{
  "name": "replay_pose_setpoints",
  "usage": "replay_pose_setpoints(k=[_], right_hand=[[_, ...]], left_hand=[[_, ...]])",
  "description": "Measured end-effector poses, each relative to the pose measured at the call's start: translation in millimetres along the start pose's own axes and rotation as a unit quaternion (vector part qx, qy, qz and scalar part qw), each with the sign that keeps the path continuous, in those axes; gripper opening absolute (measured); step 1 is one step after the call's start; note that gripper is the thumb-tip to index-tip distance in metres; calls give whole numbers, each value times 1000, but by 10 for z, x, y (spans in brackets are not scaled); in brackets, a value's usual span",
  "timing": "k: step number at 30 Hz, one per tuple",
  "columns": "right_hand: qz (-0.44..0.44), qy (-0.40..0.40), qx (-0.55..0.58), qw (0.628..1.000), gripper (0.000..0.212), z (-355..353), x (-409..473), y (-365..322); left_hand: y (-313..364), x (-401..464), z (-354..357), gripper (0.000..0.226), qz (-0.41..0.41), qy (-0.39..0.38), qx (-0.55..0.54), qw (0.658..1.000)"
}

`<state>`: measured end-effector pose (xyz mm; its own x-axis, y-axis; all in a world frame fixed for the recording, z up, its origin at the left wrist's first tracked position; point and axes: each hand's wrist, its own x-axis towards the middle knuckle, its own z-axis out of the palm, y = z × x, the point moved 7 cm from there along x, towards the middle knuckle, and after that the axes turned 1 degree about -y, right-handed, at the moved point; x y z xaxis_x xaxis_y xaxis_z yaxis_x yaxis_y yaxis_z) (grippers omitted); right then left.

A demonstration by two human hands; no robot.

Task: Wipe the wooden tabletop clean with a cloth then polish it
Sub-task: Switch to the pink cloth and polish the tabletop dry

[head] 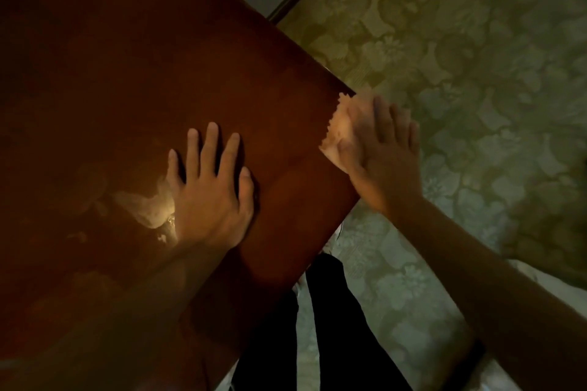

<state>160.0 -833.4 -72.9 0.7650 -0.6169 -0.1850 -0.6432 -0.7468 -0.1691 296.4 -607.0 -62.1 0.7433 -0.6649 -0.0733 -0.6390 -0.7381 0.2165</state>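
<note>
Left hand (pixel 209 197) rests flat, fingers straight, on the glossy reddish-brown wooden tabletop (pixel 127 73). Right hand (pixel 378 149), blurred, presses the thin, pale, zigzag-edged cloth (pixel 341 125) at the table edge — fingers extended. Cloth is probably limp, light — hold under a flat palm.

My left hand (pixel 209 190) lies flat, palm down, fingers straight and spread. My right hand (pixel 378 149) is extended at the end of an outstretched forearm, fingers straight, pressing down; it shows motion blur.
</note>
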Motion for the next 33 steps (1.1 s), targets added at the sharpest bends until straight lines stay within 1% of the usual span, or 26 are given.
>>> replay_pose_setpoints(k=[2,4,8,10,13,15,17,18,20,22,24,26,29,31,33], right_hand=[[24,11,25,999,64,25,-78,-81],[16,14,35,999,64,121,-377,-350],[-63,2,50,997,60,319,-1089,-888],[-117,-1,39,992,61,330,-1211,-1017],[-194,-30,21,980,64,265,-854,-1020],[-212,-36,-9,977,63,196,-416,-1015],[-237,-20,-26,971,61,117,-24,-1138],[-258,0,-34,966,59,85,122,-1243],[-305,20,-59,950,58,101,281,-1483],[-336,1,-87,938,61,180,298,-1707],[-387,-10,-87,918,62,249,154,-1941],[-450,-3,-67,891,61,295,-107,-2172],[-517,10,-43,855,58,356,-552,-2493],[-549,-5,-36,835,57,453,-864,-2722],[-574,-38,-34,817,59,588,-1250,-2953]], left_hand=[[-5,-3,2,55,0,-3,0,1000],[-7,-12,1,55,-2,-5,4,1000],[25,12,-25,56,0,-16,9,1000],[18,-1,-46,55,-5,-20,-4,1000],[3,-4,-104,54,-19,-26,-41,999],[-8,-9,-153,53,-23,-28,-64,997],[-26,-52,-216,49,-21,-29,-84,996],[-35,-84,-241,47,-22,-29,-92,995],[-86,-221,-292,45,-37,-35,-111,993],[-185,-415,-347,41,-66,-27,-135,988],[-355,-650,-417,37,-116,-7,-148,982],[-592,-937,-499,36,-179,25,-153,971],[-931,-1366,-598,32,-246,81,-147,955],[-1136,-1647,-629,29,-280,111,-141,943],[-1318,-1927,-638,26,-316,133,-138,929]])
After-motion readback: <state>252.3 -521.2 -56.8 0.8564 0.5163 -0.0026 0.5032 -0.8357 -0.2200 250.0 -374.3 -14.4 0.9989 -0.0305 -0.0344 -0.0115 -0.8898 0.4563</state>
